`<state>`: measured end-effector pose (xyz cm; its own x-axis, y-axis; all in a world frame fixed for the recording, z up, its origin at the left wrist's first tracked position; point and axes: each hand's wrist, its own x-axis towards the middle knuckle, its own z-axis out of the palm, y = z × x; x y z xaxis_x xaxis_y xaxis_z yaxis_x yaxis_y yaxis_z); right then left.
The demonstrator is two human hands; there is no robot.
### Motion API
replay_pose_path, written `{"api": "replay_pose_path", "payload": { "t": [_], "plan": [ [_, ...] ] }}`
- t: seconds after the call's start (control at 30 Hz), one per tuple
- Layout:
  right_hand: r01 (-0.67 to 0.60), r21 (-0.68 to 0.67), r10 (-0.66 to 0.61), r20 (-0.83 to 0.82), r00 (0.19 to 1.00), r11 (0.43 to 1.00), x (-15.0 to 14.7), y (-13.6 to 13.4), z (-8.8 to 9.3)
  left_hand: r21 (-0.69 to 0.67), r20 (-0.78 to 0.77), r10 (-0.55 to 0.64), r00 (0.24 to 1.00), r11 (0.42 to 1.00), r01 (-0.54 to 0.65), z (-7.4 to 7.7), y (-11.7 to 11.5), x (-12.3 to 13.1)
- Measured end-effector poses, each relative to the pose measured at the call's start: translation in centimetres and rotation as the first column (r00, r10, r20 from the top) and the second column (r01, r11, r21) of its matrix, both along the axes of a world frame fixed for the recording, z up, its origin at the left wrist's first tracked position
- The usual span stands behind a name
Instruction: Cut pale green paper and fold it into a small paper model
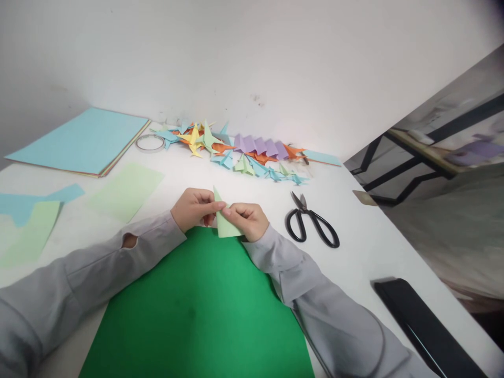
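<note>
A small folded piece of light green paper (227,227) is pinched between both of my hands, just above the far edge of a green sheet (192,310). My left hand (197,207) grips its left side, thumb pressed on the front. On the right side, my right hand (250,220) holds it with the thumb near the other thumb's tip. One pointed end of the paper sticks up between the hands, and a wider part hangs below. Fingers partly hide the folds.
Black-handled scissors (311,220) lie to the right, with a black flat object (425,325) nearer me. Folded paper figures (236,152) line the wall. A blue-topped paper stack (82,139), a ring of tape (150,143) and loose green paper (126,191) are on the left.
</note>
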<state>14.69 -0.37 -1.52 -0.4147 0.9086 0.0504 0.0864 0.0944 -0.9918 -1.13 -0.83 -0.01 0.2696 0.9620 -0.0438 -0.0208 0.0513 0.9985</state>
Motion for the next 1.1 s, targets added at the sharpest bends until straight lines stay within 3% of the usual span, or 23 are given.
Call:
{"api": "replay_pose_path", "payload": {
  "t": [0.17,0.3,0.5,0.77,0.97,1.1],
  "plan": [
    [0.014,-0.273,-0.058,-0.154,0.986,0.962,0.2,-0.2,0.2,-0.017,0.062,0.041,0.997,0.999,-0.040,-0.3,0.2,-0.2],
    [0.013,-0.301,-0.074,-0.192,0.979,0.954,0.1,-0.2,0.0,-0.021,0.076,0.040,0.996,0.999,-0.038,-0.4,0.2,-0.2],
    [0.069,-0.297,-0.127,-0.178,0.976,0.952,0.2,0.1,-0.1,-0.019,0.137,0.091,0.986,0.996,-0.089,-0.1,0.2,0.0],
    [0.197,-0.135,-0.229,-0.291,0.929,0.971,0.3,0.7,-0.5,-0.046,0.233,0.185,0.955,0.983,-0.180,0.0,0.2,0.3],
    [0.210,-0.077,-0.224,-0.328,0.918,0.975,0.0,0.8,-0.5,0.081,0.118,0.120,0.986,0.988,-0.130,-0.1,-0.3,0.1],
    [0.195,-0.037,-0.194,-0.372,0.907,0.980,-0.1,0.8,-0.6,0.085,0.091,0.129,0.987,0.987,-0.137,-0.1,-0.3,0.2]
  ]
}}
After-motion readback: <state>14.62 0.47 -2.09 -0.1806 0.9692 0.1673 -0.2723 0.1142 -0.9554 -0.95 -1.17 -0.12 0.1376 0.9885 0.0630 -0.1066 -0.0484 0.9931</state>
